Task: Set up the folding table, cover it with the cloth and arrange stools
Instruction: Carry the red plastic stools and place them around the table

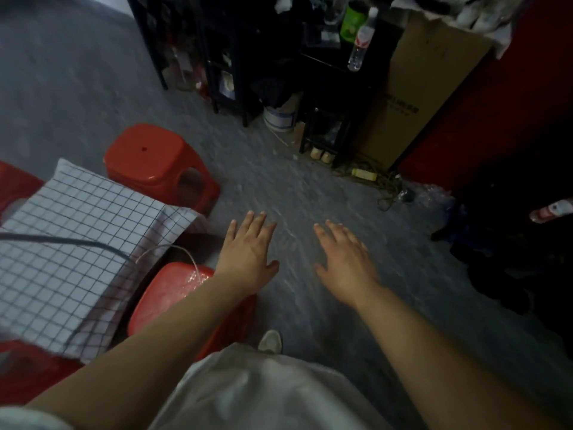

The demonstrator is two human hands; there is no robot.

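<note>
Hovering empty left hand (pixel 248 256), right hand (pixel 345 262), checked cloth (pixel 71 237), red stools (pixel 158 159)

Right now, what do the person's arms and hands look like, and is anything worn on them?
The left forearm and right forearm are bare, without sleeves. No glove, watch or ring shows on the left hand or the right hand. The person wears a white shirt.

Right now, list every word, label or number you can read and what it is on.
No text here is legible.
Cardboard box: dark printed line, too blurred.
Clear bottle: red and white label, too blurred.
Green bottle: label too blurred.
White bucket: blue print, too blurred.
</note>
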